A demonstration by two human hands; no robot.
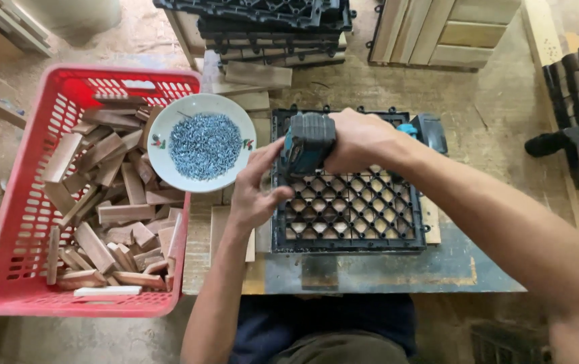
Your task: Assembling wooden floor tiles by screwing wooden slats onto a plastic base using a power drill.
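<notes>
Right hand [360,140]: gripping a cordless driver [310,141] — bit hidden beneath.
Left hand [256,189]: fingers spread, steadying the black grid tile [347,209].
Slats: mostly covered by the grid.

One red basket [16,222], one plate [163,152], one drill [308,141], two hands [252,192]

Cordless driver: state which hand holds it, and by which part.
The right hand wraps the cordless driver around its handle. The left hand holds nothing, fingers resting at the black plastic grid.
</notes>
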